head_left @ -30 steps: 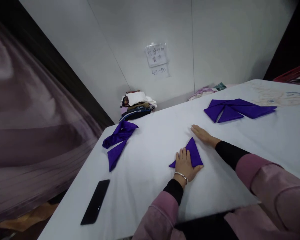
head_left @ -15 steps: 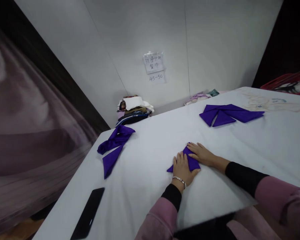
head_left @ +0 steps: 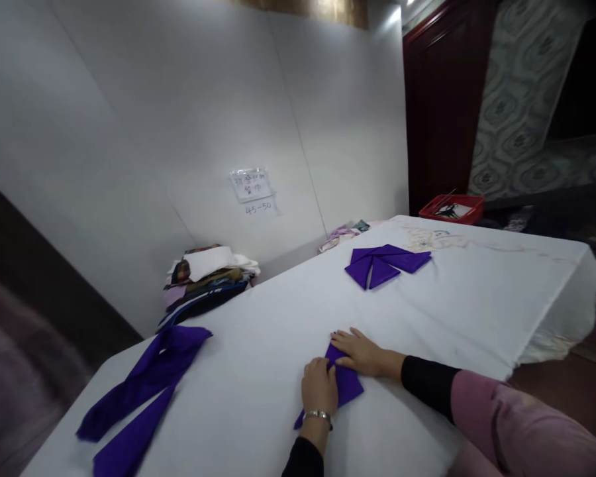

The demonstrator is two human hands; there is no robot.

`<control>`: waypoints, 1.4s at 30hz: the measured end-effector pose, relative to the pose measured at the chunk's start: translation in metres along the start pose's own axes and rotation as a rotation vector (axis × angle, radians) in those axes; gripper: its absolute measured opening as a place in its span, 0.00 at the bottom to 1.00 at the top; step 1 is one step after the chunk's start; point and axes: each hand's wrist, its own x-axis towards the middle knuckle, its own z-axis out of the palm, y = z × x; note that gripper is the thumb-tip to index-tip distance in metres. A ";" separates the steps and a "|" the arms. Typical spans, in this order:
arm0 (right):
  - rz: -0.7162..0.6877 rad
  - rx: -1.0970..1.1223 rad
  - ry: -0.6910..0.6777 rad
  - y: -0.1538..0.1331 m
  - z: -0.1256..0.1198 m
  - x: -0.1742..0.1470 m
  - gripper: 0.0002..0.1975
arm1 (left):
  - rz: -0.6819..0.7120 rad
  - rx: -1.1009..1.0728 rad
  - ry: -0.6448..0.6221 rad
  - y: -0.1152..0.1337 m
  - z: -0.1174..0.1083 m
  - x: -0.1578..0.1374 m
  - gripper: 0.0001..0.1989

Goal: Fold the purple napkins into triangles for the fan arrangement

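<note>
A folded purple napkin [head_left: 348, 387] lies on the white-covered table [head_left: 258, 411] in front of me. My left hand [head_left: 318, 387], with a silver bracelet at its wrist, is curled over the napkin's left side, its fingertips and thumb drawn in at the fold. Part of the cloth is hidden under it. My right hand [head_left: 360, 352] lies flat, fingers stretched out, across the napkin's upper corner. Farther back rests another purple napkin [head_left: 377, 265], folded into pointed panels. On the left side a loosely folded purple napkin [head_left: 151, 377] lies near the table edge.
A stack of folded clothes [head_left: 206, 278] stands against the wall by the table's far edge. More cloth [head_left: 338, 237] lies farther right. Handwritten paper signs [head_left: 252, 185] hang on the wall. A red basket [head_left: 457, 209] is beyond the far right corner.
My view has swung right and up, so the door and patterned wall show. My left hand has gone from flat with fingers spread to curled at the napkin's fold; my right hand stays flat.
</note>
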 end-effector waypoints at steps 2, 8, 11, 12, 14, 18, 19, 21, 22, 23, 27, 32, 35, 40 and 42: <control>0.001 0.012 0.006 0.000 0.000 0.000 0.33 | -0.050 -0.045 -0.021 -0.003 -0.001 0.011 0.15; 0.006 0.043 0.021 0.000 -0.001 -0.001 0.34 | -0.222 -0.180 -0.170 -0.013 0.000 0.029 0.20; 0.053 0.043 0.020 -0.007 -0.003 -0.001 0.33 | -0.207 -0.237 -0.177 -0.017 -0.001 0.030 0.17; 0.075 0.038 0.035 -0.012 -0.003 -0.001 0.33 | -0.196 -0.248 -0.164 -0.018 -0.001 0.029 0.17; 0.099 0.034 0.085 -0.024 0.001 -0.002 0.33 | -0.187 -0.265 -0.142 -0.019 0.000 0.026 0.18; 0.011 0.072 0.140 -0.047 0.015 -0.008 0.31 | -0.196 -0.326 -0.124 -0.019 0.003 0.021 0.18; 0.008 0.083 0.133 -0.050 0.018 -0.010 0.30 | -0.201 -0.336 -0.121 -0.019 0.003 0.020 0.18; 0.056 0.098 0.100 -0.052 0.021 -0.014 0.31 | -0.203 -0.336 -0.110 -0.019 0.004 0.018 0.19; 0.087 0.104 0.077 -0.052 0.021 -0.016 0.32 | -0.202 -0.331 -0.105 -0.019 0.004 0.017 0.20; 0.106 0.112 0.055 -0.052 0.020 -0.018 0.34 | -0.198 -0.326 -0.102 -0.019 0.004 0.016 0.20; 0.096 0.161 0.018 -0.047 0.015 -0.024 0.37 | -0.171 -0.324 -0.097 -0.019 0.005 0.015 0.21; 0.102 0.296 0.070 -0.040 0.017 -0.030 0.37 | -0.198 -0.391 -0.118 -0.020 0.003 0.018 0.21; 0.174 0.504 0.182 -0.037 0.021 -0.036 0.36 | -0.247 -0.569 -0.127 -0.025 0.003 0.020 0.21; 0.251 1.053 0.252 -0.034 0.036 -0.041 0.48 | -0.322 -1.176 -0.259 -0.040 0.008 0.012 0.20; 0.270 1.181 0.234 -0.032 0.041 -0.040 0.52 | -0.309 -1.373 -0.360 -0.048 0.010 0.004 0.19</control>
